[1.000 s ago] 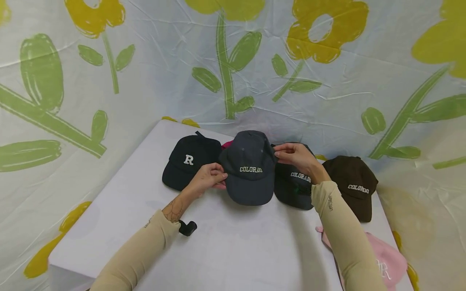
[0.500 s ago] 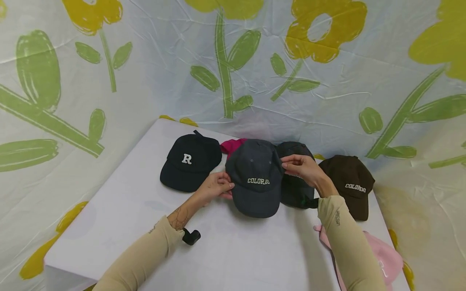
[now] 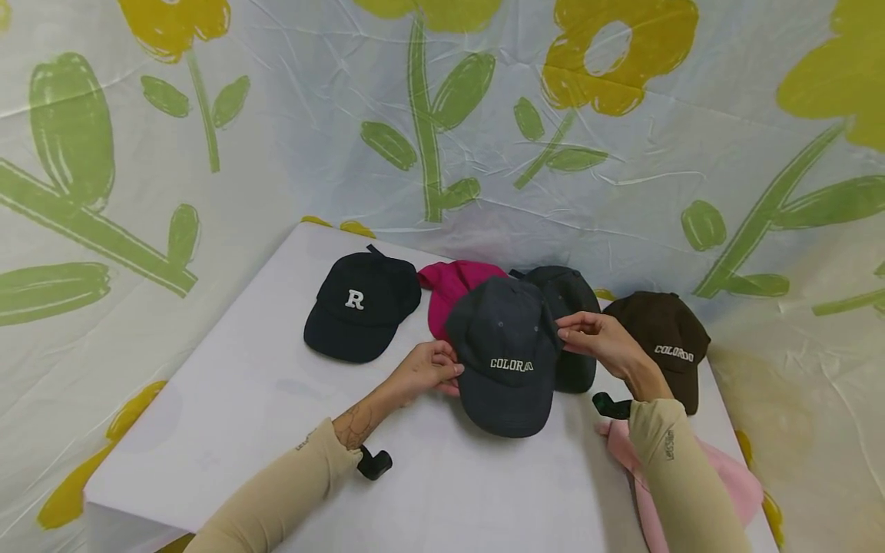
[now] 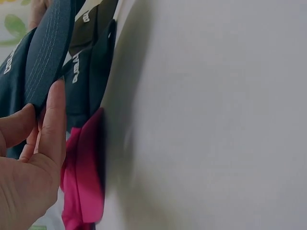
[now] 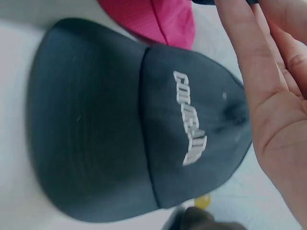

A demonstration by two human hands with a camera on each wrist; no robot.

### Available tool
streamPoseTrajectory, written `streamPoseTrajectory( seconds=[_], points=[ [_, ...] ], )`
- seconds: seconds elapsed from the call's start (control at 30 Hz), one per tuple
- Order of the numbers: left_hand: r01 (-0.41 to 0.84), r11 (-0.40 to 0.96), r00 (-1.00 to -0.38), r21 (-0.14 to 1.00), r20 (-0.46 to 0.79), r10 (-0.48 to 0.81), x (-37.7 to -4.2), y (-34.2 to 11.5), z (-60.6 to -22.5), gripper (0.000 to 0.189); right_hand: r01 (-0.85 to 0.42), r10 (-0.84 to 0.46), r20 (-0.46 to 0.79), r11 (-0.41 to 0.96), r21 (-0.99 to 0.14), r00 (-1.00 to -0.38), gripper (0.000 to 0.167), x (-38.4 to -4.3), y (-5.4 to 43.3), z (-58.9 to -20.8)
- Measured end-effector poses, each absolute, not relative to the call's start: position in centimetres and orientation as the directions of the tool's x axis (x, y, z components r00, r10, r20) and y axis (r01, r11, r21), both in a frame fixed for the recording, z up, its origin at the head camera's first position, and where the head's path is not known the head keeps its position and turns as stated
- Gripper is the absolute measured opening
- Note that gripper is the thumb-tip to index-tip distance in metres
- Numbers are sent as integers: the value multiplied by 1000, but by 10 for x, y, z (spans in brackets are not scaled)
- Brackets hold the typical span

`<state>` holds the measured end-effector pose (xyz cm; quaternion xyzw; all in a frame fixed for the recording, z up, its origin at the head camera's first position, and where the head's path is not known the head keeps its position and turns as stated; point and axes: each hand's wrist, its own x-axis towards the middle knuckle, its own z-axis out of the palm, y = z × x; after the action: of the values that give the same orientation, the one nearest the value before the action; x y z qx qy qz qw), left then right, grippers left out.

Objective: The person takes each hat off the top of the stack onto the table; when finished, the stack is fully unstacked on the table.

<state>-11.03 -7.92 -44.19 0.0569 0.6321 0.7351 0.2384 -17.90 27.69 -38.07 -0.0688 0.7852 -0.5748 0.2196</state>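
A dark grey-blue baseball cap [image 3: 508, 392] with white COLORADO lettering is held up, brim towards me. My left hand [image 3: 423, 372] pinches the edge of its brim between thumb and fingers; the left wrist view shows this grip on the stitched brim [image 4: 53, 45]. On the other side, my right hand [image 3: 608, 346] pinches the crown's edge. Behind it lie a magenta cap [image 3: 445, 288], partly covered, and another dark Colorado cap [image 3: 570, 288], whose lettering shows in the right wrist view.
To the left lies a black cap [image 3: 362, 307] with a white R. A brown Colorado cap [image 3: 657, 330] lies at the back right, and a light pink cap [image 3: 736, 480] lies partly under the right sleeve. All rest on a white-covered table [image 3: 228, 415] before a flowered cloth [image 3: 290, 115].
Both hands have brought the grey-blue cap nearer and to the right. More of the magenta cap now shows behind it, and the dark Colorado cap's lettering is covered in the head view.
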Motion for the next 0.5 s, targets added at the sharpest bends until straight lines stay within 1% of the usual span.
streamPoseTrajectory(
  seconds=[0.33, 0.5],
  points=[
    [-295, -70, -841, 953, -224, 493, -95, -58, -443, 14, 167, -321, -285, 349, -922, -903, 28, -147, 307, -385],
    [-302, -55, -821, 952, -230, 523, -88, -48, -443, 15, 160, -342, -275, 328, -931, -898, 23, -135, 320, -386]
  ],
)
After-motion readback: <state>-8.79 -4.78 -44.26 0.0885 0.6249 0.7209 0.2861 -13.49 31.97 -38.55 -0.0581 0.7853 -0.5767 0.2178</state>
